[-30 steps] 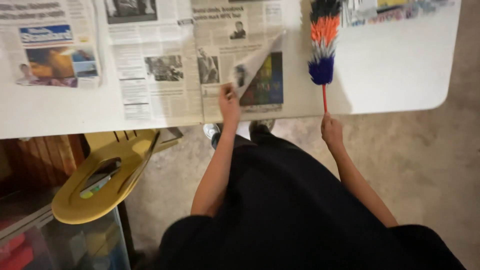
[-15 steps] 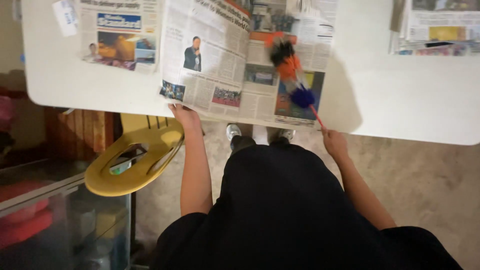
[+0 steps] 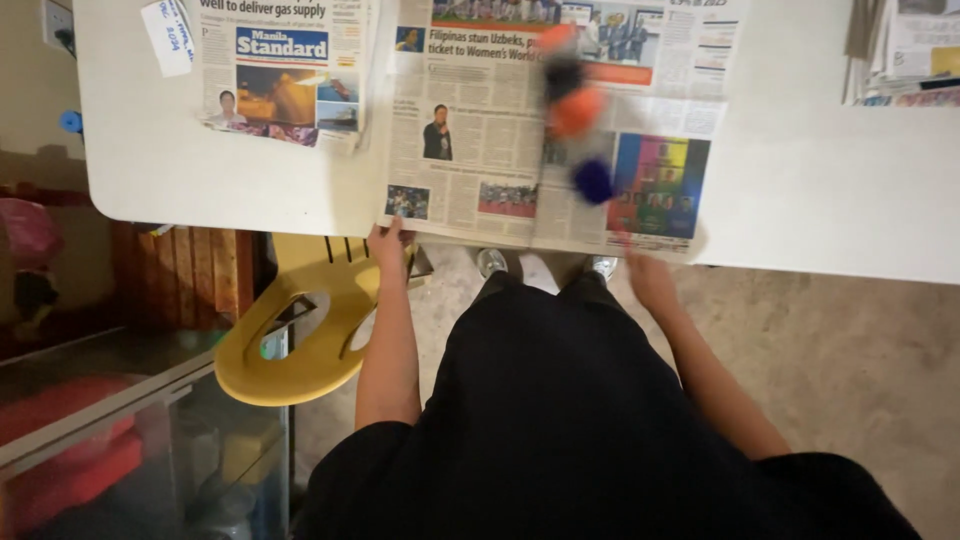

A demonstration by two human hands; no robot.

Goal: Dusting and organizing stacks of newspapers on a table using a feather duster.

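With the newspaper [image 3: 545,160] pinched only at its near edge by the left hand [image 3: 388,243], it could be dragged off the table [image 3: 810,190] by the duster [image 3: 575,110] gripped in the blurred right hand [image 3: 650,280]

Your left hand [image 3: 388,243] pinches the near edge of the open newspaper [image 3: 480,150] on the white table [image 3: 820,190]; your right hand [image 3: 650,280] grips a blurred orange-and-blue duster [image 3: 575,115] lying across the page

The counter [image 3: 800,190] is smooth, matt white, likely plastic. The open newspaper [image 3: 480,150] is thin, matt printed paper. The duster [image 3: 575,115] looks soft and fluffy. The chair [image 3: 300,340] is smooth yellow-painted wood. The floor [image 3: 860,340] is rough concrete.
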